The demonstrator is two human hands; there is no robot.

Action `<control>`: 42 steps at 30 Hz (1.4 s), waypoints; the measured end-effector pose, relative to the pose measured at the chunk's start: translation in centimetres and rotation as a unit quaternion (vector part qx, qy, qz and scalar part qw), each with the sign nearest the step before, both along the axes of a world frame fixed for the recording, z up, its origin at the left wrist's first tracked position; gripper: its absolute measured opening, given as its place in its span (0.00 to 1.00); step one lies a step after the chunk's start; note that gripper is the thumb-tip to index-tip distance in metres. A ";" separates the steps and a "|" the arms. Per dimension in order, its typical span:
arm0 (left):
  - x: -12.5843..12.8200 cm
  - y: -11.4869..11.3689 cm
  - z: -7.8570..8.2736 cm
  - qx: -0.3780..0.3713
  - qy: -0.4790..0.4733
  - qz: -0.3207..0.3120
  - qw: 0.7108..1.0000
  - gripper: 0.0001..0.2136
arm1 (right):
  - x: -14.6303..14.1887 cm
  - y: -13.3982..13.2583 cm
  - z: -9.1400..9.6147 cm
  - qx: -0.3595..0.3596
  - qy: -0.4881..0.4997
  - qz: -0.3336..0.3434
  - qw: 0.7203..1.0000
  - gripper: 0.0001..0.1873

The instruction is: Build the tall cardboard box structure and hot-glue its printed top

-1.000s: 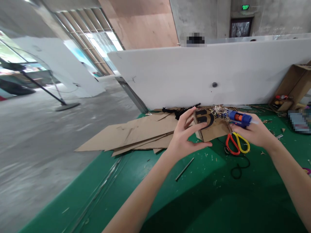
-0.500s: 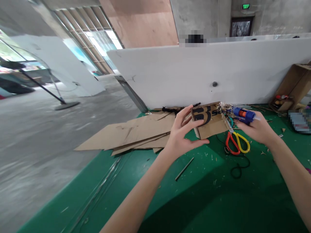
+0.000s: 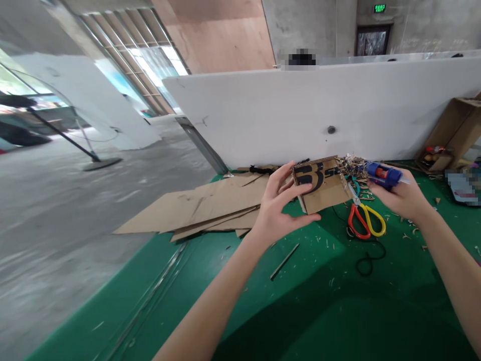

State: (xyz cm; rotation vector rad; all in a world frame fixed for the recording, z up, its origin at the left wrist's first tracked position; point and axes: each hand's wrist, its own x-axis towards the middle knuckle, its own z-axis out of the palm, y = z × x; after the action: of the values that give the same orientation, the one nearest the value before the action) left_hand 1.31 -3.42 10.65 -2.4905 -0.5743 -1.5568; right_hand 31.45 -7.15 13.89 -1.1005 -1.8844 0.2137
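My left hand [image 3: 280, 205] grips a small cardboard box [image 3: 326, 190] with black print, thumb below and fingers along its left side. In my right hand [image 3: 400, 193] is a blue glue gun [image 3: 384, 174], with a translucent glue stick poking out at its rear. The gun points left toward the box's right edge, and a small gap shows between them. Scissors [image 3: 366, 220] with one red and one yellow handle lie just below, their blades partly behind the box. The trigger fingers are mostly hidden.
Flat cardboard sheets [image 3: 203, 208] are stacked left on the green table [image 3: 300, 311]. A thin grey rod [image 3: 284, 261] and a black cord [image 3: 370, 263] lie in front. Shredded scraps [image 3: 353, 165] sit behind the box. A white partition [image 3: 248, 120] closes the back; a cardboard box structure [image 3: 447, 130] stands right.
My right hand has drawn the glue gun slightly right, away from the box's edge. The left hand still holds the box in nearly the same place.
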 end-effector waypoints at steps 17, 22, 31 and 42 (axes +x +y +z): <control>0.0 0.2 -0.2 -0.002 0.007 0.007 1.000 0.25 | 0.2 0.1 -0.3 -0.015 0.011 0.001 1.000 0.08; 0.2 0.1 -0.2 0.002 0.000 0.006 1.000 0.24 | 0.0 0.1 -0.1 -0.015 0.009 0.008 1.000 0.07; 0.3 -0.1 -0.2 -0.002 0.011 0.002 1.000 0.26 | -0.6 -0.1 -0.2 -0.026 -0.006 0.010 1.000 0.09; 0.3 -0.3 -0.1 -0.006 0.023 -0.011 1.000 0.26 | -2.0 -0.7 0.4 -0.025 -0.018 0.021 0.999 0.12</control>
State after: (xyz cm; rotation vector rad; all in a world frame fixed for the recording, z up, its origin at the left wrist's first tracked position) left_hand 1.63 -3.72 10.54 -2.5428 -0.5518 -1.5037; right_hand 29.48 -7.85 14.29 -1.1064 -1.9449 0.2668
